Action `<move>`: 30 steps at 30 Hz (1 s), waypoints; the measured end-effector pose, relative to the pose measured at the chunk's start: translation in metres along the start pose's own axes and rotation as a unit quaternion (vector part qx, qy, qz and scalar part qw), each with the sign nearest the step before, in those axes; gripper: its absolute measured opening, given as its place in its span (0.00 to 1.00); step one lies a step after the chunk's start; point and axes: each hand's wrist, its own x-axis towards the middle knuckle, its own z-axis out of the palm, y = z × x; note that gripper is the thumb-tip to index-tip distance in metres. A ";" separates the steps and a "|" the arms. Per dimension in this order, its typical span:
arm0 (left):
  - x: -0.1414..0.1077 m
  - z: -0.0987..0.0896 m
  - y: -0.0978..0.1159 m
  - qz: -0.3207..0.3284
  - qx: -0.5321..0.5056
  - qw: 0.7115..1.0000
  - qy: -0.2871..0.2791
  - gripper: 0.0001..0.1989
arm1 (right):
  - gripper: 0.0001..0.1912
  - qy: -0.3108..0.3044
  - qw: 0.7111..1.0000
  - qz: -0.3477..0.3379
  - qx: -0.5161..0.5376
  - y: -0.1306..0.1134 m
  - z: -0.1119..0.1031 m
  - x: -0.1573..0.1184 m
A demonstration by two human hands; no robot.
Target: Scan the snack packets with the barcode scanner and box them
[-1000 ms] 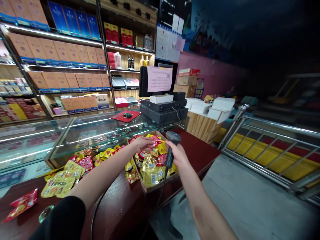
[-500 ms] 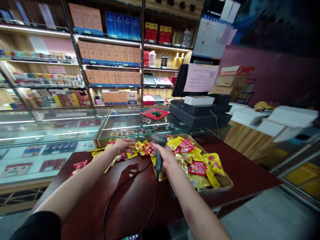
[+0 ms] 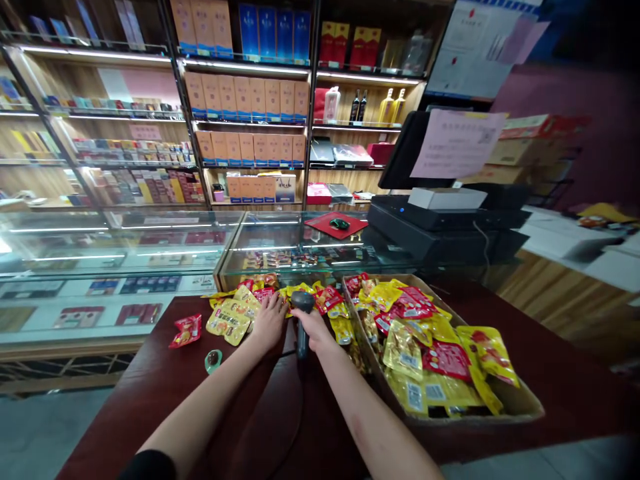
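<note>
In the head view, my right hand (image 3: pixel 315 327) is wrapped around the handle of a dark barcode scanner (image 3: pixel 303 333), whose head points away from me. Beside it, my left hand (image 3: pixel 269 323) rests with fingers stretched over the snack packets; its fingertips touch them. Yellow flat packets (image 3: pixel 229 320) lie just left of that hand. A red snack packet (image 3: pixel 187 331) and a small green-rimmed round item (image 3: pixel 213 361) sit farther left. More red and yellow packets (image 3: pixel 330 300) are spread behind the scanner.
An open cardboard box (image 3: pixel 520 407) full of snack packets stands on the dark red table (image 3: pixel 240 427) at right. Behind are a glass display counter (image 3: pixel 280 233), a mouse (image 3: pixel 340 224) on a red pad, a cash register monitor (image 3: pixel 405 153) and stocked shelves.
The view has swung left, so the scene sits farther right. My left hand has come down onto the packets, closer to the scanner. The right hand still grips the scanner.
</note>
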 end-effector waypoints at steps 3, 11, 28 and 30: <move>0.003 0.003 0.000 -0.007 -0.002 1.000 -0.007 0.21 | 0.08 0.020 0.999 0.005 0.032 0.004 0.002 0.005; -0.025 -0.008 0.027 -0.047 -0.069 0.995 0.048 0.23 | 0.03 0.009 0.990 0.065 0.124 0.000 -0.007 -0.010; -0.074 -0.042 0.025 -0.289 -0.554 0.776 0.087 0.19 | 0.13 -0.081 0.984 0.088 0.130 0.017 -0.064 -0.065; -0.068 -0.050 0.024 -0.309 -0.638 0.704 0.047 0.19 | 0.14 -0.104 0.981 0.087 0.140 0.011 -0.067 -0.071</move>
